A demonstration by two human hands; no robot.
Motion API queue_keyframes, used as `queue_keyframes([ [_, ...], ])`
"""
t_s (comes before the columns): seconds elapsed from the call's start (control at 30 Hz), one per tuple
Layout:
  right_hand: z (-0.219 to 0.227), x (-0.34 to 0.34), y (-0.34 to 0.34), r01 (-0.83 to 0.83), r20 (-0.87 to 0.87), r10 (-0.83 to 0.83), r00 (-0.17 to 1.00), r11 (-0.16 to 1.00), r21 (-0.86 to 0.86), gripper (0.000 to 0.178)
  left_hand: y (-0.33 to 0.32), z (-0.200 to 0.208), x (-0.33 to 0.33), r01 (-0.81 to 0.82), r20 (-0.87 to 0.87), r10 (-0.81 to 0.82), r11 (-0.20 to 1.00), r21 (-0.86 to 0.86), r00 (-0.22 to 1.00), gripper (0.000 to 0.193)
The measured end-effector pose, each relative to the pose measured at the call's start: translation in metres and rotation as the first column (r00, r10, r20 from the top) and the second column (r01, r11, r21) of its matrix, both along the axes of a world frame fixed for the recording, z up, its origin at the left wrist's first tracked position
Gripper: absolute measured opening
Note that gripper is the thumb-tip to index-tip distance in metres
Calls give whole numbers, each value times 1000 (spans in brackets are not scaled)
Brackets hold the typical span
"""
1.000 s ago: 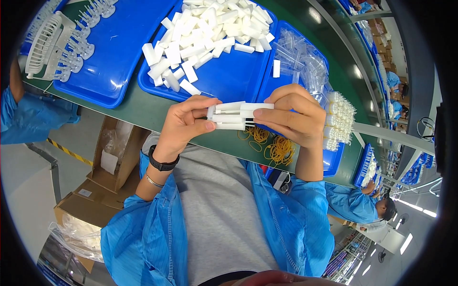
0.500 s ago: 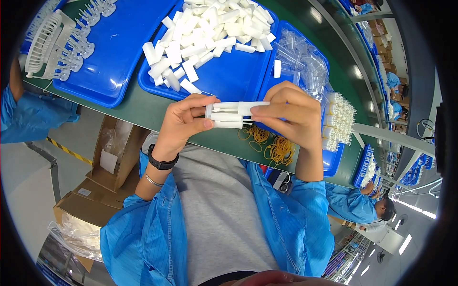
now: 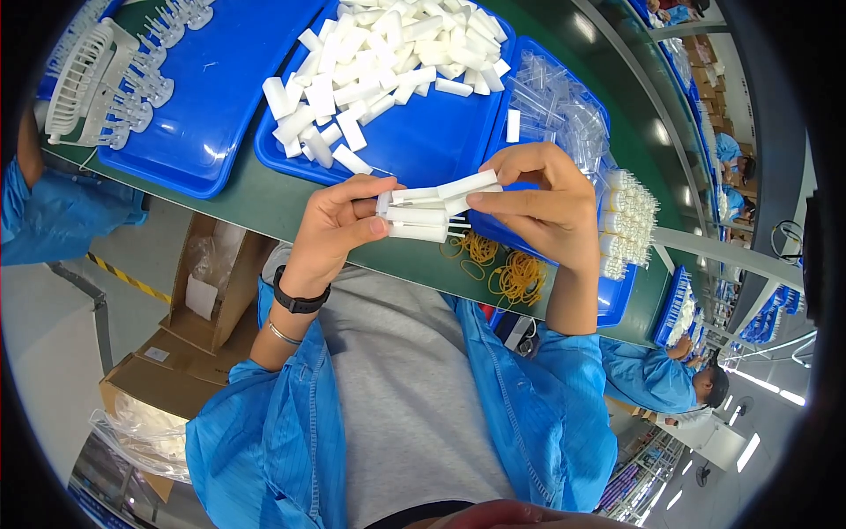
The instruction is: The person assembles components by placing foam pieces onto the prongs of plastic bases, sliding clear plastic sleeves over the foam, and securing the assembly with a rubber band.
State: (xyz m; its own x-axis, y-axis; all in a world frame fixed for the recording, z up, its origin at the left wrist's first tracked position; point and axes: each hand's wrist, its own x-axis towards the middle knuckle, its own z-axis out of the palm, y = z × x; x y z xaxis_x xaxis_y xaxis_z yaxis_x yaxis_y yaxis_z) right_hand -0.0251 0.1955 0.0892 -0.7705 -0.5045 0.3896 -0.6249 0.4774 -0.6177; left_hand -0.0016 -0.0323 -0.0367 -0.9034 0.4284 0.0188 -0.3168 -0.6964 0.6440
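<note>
Here, two hands meet over white parts

The left hand (image 3: 339, 212) pinches the left end of a white assembly (image 3: 419, 216) between thumb and fingers. This sits in front of the person's chest, just past the bench (image 3: 401, 273) edge, with several sleeves lying side by side and thin prongs (image 3: 459, 225) sticking out at its right end. The right hand (image 3: 546, 198) grips two white blocks (image 3: 467, 183) between thumb and fingers; the upper one tilts, its right end higher. Their left ends meet the assembly's top sleeve, though whether they are joined I cannot tell.

Beyond the hands, a blue tray (image 3: 423, 159) bears a heap of white pieces (image 3: 379, 70). To its right, another tray holds clear plastic parts (image 3: 560, 115), with one white piece (image 3: 513, 126) near its left side. Yellow bands (image 3: 518, 278) lie on the bench near the right wrist, and pinned white bundles (image 3: 627, 220) stand just right of that hand. A black watch (image 3: 301, 301) circles the left wrist.
</note>
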Motion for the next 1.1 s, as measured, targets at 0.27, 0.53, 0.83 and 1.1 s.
queue_keyframes([
  [0.27, 3, 6, -1, 91, -19, -90, 996, 995, 31, 25, 1, 3, 0, -43, -88, 41, 999, -27, 995, 41],
  [0.53, 8, 3, -2, 28, -179, -1, 984, 988, 151, 18, 1, 5, 1, -78, -130, 71, 996, -53, 989, 41],
  [0.83, 7, 9, -2, 12, -354, 91, 931, 960, 279, 27, 2, 4, 1, -96, -92, 93, 995, -21, 991, 41],
  [1.1, 7, 10, -3, 33, -242, 4, 970, 989, 147, 28, 2, 7, 0, -101, -183, 85, 992, -79, 979, 41],
])
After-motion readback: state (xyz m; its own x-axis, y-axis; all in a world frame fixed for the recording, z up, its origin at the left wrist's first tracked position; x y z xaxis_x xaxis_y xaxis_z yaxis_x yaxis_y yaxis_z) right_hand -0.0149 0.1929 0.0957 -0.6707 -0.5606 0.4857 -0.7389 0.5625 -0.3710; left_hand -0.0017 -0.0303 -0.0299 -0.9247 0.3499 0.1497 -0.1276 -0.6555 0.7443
